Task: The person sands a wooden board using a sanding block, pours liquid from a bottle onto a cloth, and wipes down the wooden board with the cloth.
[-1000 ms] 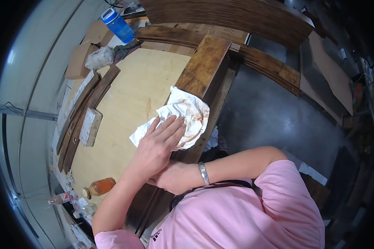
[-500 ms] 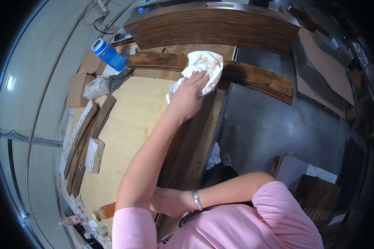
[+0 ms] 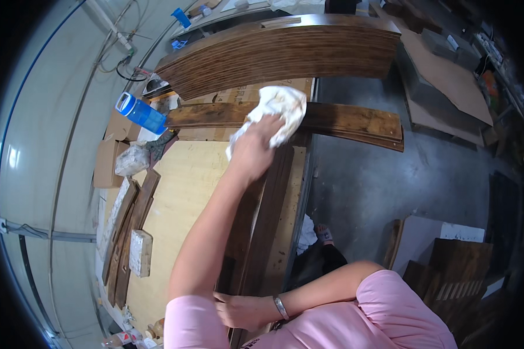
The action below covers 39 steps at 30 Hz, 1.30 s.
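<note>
My left hand (image 3: pixel 255 148) is stretched far forward and grips a white, brown-stained cloth (image 3: pixel 280 110), its fingers smeared by motion. The cloth lies over the middle of a dark brown wooden plank (image 3: pixel 355 121) that runs crosswise and juts past the table's right edge. Another plank shows just below it. My right hand (image 3: pixel 247 312), with a silvery bracelet at the wrist, crosses beneath my left elbow beside long dark boards (image 3: pixel 265 215). My left arm and sleeve hide most of its fingers.
Beyond the plank stands a tall stack of dark boards (image 3: pixel 285 55). Left on the pale plywood tabletop (image 3: pixel 183 186) are a blue bottle (image 3: pixel 142 113), a plastic-wrapped block (image 3: pixel 132 160), narrow wood strips (image 3: pixel 137 232) and a whitish block (image 3: pixel 140 253). Grey floor (image 3: pixel 378 186) lies right.
My view has shifted, so the table things sit lower in it. The cloth in my left hand has slid slightly farther away across the plank. My right hand stays near my left elbow.
</note>
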Motion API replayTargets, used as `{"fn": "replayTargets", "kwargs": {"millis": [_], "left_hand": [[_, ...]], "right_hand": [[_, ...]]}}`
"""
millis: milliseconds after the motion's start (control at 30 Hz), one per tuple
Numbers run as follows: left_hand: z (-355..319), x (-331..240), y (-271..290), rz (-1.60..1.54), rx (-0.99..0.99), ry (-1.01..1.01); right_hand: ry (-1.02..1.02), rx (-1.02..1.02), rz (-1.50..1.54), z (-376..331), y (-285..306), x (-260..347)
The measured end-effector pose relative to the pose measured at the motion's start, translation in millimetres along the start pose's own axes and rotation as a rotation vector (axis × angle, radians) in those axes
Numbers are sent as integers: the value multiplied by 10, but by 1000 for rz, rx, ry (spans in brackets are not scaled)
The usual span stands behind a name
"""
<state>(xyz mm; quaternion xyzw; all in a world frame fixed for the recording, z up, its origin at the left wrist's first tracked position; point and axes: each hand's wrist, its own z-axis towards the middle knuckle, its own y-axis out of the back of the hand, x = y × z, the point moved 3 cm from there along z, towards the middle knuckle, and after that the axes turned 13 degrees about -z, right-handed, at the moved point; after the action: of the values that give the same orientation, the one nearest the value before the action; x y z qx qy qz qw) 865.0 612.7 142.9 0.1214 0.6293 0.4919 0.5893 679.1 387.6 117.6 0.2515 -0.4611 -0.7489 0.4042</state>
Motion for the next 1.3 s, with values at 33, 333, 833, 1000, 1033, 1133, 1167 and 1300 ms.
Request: {"fn": "replayTargets", "kwargs": {"millis": [33, 333, 833, 1000, 1033, 1133, 1167, 1300], "left_hand": [[35, 38, 5, 5, -11, 5], [-754, -107, -34, 2, 26, -111], [-1810, -397, 203, -39, 66, -34], [-2507, -501, 517, -256, -29, 283], [-2582, -453, 561, -492, -94, 537], [-2740, -293, 756, -813, -556, 584], [-2662, -300, 808, -972, -713, 518], [-2413, -461, 627, -1616, -958, 489]], "right_hand": [[61, 157, 155, 24, -3, -12], [-39, -20, 33, -104, -283, 48], [-90, -168, 276, -123, -206, 64], [-15, -209, 386, -110, -177, 81], [3, -238, 332, -145, -58, -9], [-100, -235, 755, -328, 208, -307], [-282, -291, 718, -498, 394, -511], [-794, -689, 1151, -830, 628, -1281]]}}
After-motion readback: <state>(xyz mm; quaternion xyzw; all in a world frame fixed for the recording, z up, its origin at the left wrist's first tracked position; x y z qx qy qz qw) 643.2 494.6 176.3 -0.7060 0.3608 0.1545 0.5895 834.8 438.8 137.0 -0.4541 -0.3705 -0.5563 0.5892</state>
